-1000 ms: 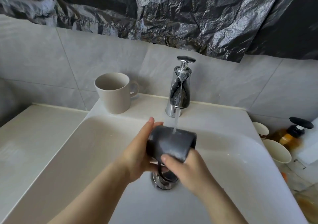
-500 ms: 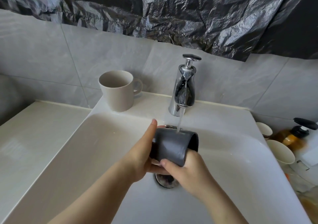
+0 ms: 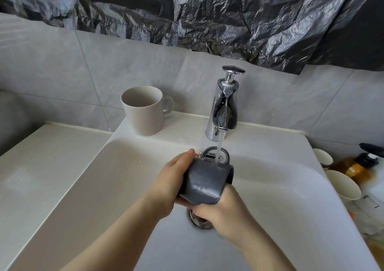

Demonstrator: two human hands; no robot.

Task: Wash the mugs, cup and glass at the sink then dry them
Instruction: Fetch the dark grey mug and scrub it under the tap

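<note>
- Grey mug (image 3: 204, 182) is held sideways over the sink (image 3: 124, 177), under the tap (image 3: 222, 114), gripped by the left hand (image 3: 169, 180) and right hand (image 3: 221, 210).
- It is best turned slowly, so every side is rinsed.

Both bare forearms reach in from the near edge and meet mid-scene. The left hand (image 3: 171, 180) wraps the left side of a glossy dark grey ceramic mug (image 3: 204, 182), fingertips at its far edge. The right hand (image 3: 225, 210) grips its near end from below.
</note>
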